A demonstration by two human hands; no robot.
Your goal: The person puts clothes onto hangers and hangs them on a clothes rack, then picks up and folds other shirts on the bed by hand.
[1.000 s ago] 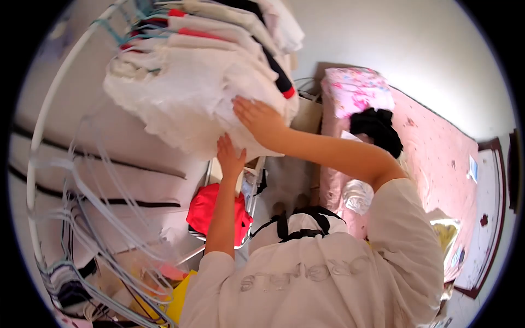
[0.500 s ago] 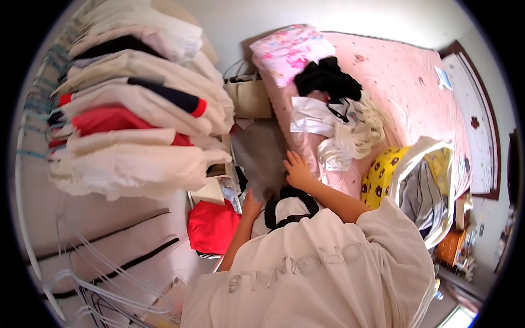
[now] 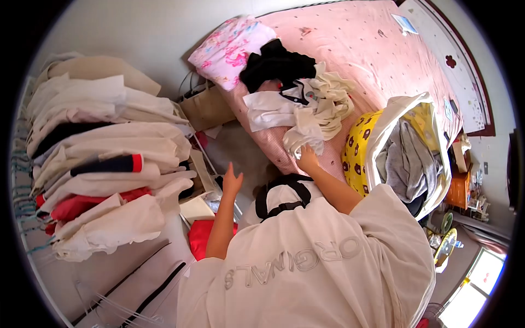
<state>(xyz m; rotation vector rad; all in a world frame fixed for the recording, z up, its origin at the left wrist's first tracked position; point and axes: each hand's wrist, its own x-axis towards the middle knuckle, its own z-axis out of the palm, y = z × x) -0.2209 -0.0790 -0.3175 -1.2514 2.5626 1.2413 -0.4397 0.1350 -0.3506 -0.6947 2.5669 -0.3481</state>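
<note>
- Cream-white crumpled fabric garment (image 3: 302, 135): bunched at the near edge of the pink patterned bedspread (image 3: 372, 49), lowest folds at the right hand.
- Right hand (image 3: 308, 158): arm extended to the bed, fingers partly curled, fingertips at the garment's lower folds. Contact is partly hidden; cannot tell whether cloth is pinched or merely touched.
- Left hand (image 3: 233, 182): raised over the grey floor (image 3: 240, 147), thumb and fingers spread apart, holding nothing.
- Beyond the garment, on the bed: white top with black-edged collar (image 3: 270, 111); black crumpled cloth (image 3: 276, 64); pink-and-white floral bedding piece (image 3: 232, 49).
- Right side of view: yellow fabric basket with dark animal-like prints (image 3: 355, 147), white-rimmed, tilted, mouth facing the camera; grey clothes (image 3: 407, 158) inside.
- Left side of view: row of mostly cream and white hanging garments (image 3: 109, 142); bright red cloth (image 3: 200, 235) beside the left forearm.
</note>
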